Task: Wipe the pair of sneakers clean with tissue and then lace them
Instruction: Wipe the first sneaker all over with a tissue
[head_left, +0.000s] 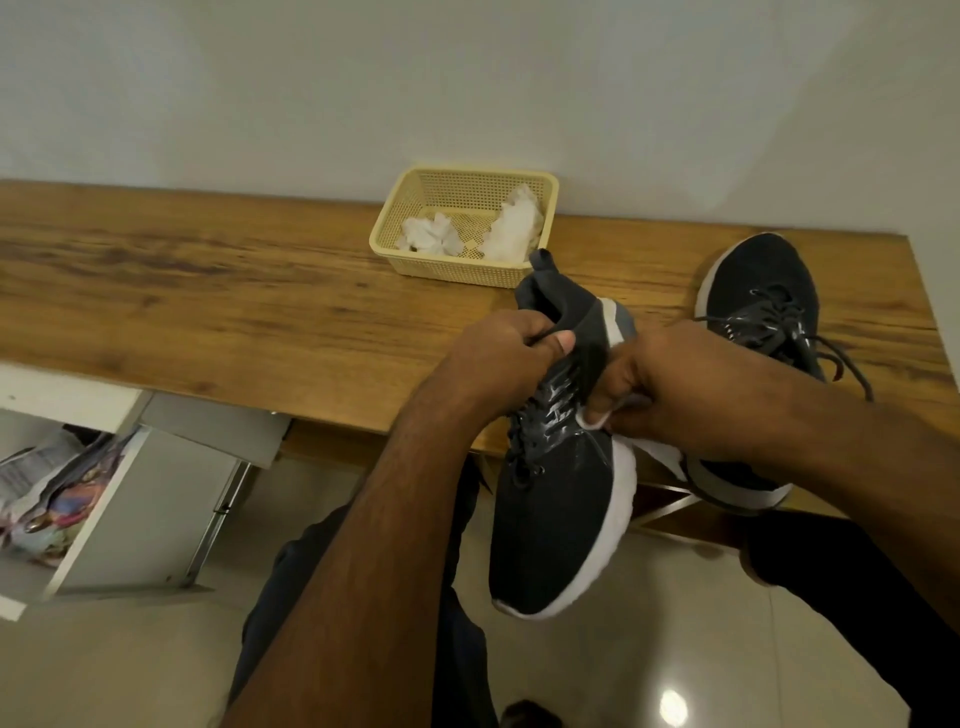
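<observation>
A dark sneaker (558, 519) with a white sole hangs over the table's front edge, toe toward me. My left hand (498, 358) grips its collar near the tongue. My right hand (670, 387) is closed on a white tissue (644, 447), pressed against the shoe's side by the laces. The second dark sneaker (761, 291) lies on the wooden table (208, 296) at the right, its laces loose, partly hidden behind my right forearm.
A cream plastic basket (550, 192) with crumpled white tissues stands at the back by the wall. An open white drawer (104, 499) with papers sits below the table at the left. Tiled floor and my dark trousers lie below.
</observation>
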